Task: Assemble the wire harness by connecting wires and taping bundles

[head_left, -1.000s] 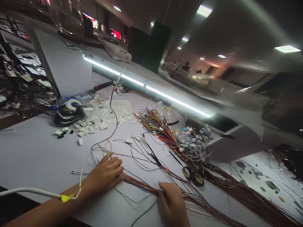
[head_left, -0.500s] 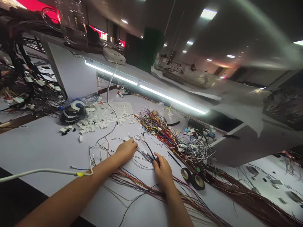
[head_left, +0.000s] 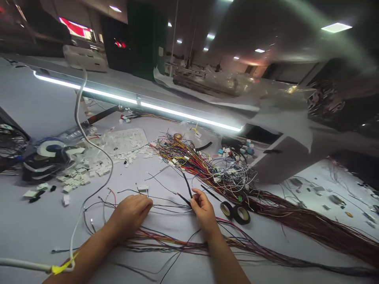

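Note:
My left hand (head_left: 130,213) rests palm down on thin black wires (head_left: 166,205) on the white table (head_left: 29,221), just below a small white connector (head_left: 143,187). My right hand (head_left: 203,209) pinches a black taped wire bundle (head_left: 187,185) between thumb and fingers. A long bundle of red, brown and black wires (head_left: 183,246) runs under both wrists toward the right. A tangle of coloured wires (head_left: 189,157) lies beyond my right hand.
Two black tape rolls (head_left: 235,212) lie right of my right hand. White plastic connectors (head_left: 97,167) and a dark tape stack (head_left: 47,157) are at left. A white cable (head_left: 89,142) with a yellow tie crosses my left forearm. A light bar (head_left: 177,114) edges the raised shelf.
The view swung left. My left hand drew back from the small white connector onto the thin wires. My right hand stays at the black bundle, which it reached half a second ago.

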Tool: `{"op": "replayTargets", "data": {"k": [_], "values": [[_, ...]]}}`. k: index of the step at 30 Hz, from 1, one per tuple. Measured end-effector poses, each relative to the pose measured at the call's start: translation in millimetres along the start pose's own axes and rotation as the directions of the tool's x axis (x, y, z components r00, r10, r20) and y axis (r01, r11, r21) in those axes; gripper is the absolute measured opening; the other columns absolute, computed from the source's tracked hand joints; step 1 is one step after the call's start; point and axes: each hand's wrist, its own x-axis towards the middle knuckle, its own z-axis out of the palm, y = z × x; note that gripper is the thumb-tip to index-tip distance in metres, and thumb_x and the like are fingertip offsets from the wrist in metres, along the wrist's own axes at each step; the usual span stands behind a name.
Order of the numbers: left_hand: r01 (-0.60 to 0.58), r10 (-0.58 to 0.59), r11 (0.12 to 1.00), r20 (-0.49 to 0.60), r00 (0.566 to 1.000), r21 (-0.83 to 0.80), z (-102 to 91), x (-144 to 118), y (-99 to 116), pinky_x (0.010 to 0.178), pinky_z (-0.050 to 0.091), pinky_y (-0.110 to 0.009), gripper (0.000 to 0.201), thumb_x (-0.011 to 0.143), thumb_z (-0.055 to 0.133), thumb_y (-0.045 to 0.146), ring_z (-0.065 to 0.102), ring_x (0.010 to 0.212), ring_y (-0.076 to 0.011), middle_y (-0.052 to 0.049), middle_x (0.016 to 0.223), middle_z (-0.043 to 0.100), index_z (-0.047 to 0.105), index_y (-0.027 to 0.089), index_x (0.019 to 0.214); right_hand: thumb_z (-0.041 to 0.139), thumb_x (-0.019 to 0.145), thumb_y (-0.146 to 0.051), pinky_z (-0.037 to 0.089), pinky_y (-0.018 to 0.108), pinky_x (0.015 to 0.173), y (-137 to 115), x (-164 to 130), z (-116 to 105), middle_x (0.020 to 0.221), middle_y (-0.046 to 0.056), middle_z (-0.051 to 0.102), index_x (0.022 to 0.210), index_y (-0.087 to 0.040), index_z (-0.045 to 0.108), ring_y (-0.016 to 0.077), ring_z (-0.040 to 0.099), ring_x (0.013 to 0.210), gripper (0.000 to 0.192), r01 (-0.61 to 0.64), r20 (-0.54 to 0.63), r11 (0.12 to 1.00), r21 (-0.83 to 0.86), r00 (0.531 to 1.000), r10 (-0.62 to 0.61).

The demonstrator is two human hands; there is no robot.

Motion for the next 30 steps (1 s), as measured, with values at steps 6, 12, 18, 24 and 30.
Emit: {"op": "replayTargets", "data": {"k": [6,12,18,24,30], "values": [[0.124,-0.147,0.969,-0.093,0.985,-0.213,8.2,3,31,0.079,0.05,-0.033,0.029,0.091,0.043,0.022,0.065,0.091,-0.0211,-0.009,0.113,0.065,0.065,0.026,0.11,0.061,0.08,-0.036,0.04,0.023,0.058,0,6,-2,0.08,-0.001,0.051,0.117,-0.02,0.057,0.0123,0.048,0.066,0.04,-0.073,0.034,0.989,0.128,0.997,0.07],[0.707,-0.209,0.051,0.685,0.698,-0.706,32.7,24,104,0.044,0.041,-0.023,0.027,0.082,0.06,0.036,0.055,0.048,-0.0121,0.001,0.074,0.065,0.06,0.024,0.106,0.061,0.081,-0.037,0.044,0.026,0.067,3,4,-5,0.084,0.002,0.056,0.114,-0.02,0.061,0.0151,0.053,0.074,0.037,-0.05,0.02,0.991,0.121,0.999,0.048],[0.327,-0.58,-0.529,0.615,0.534,-0.783,18.7,47,74,0.045,0.04,-0.019,0.02,0.084,0.064,0.032,0.055,0.058,-0.0083,-0.003,0.086,0.06,0.062,0.015,0.095,0.054,0.084,-0.028,0.046,0.03,0.078,-12,-3,-12,0.09,0.005,0.059,0.099,-0.021,0.07,0.0194,0.056,0.085,0.023,0.106,0.186,0.988,-0.111,0.979,-0.084],[0.128,-0.798,-0.391,0.405,0.447,-0.912,-8.5,49,10,0.045,0.036,-0.017,0.011,0.089,0.055,0.018,0.048,0.054,-0.0051,0.001,0.077,0.056,0.062,0.016,0.098,0.055,0.074,-0.014,0.047,0.033,0.084,-18,-10,-7,0.1,0.005,0.058,0.109,-0.026,0.068,0.0211,0.057,0.093,0.04,0.359,0.402,0.855,-0.375,0.894,-0.199],[0.191,-0.736,-0.383,0.424,0.528,-0.904,-14.9,46,-6,0.046,0.041,-0.018,0.017,0.089,0.058,0.022,0.055,0.059,-0.0079,-0.007,0.093,0.067,0.061,0.016,0.104,0.051,0.09,-0.031,0.048,0.032,0.08,-14,-9,-3,0.097,0.006,0.061,0.098,-0.024,0.071,0.0205,0.06,0.09,0.022,0.346,0.373,0.831,-0.435,0.91,-0.183]]}}
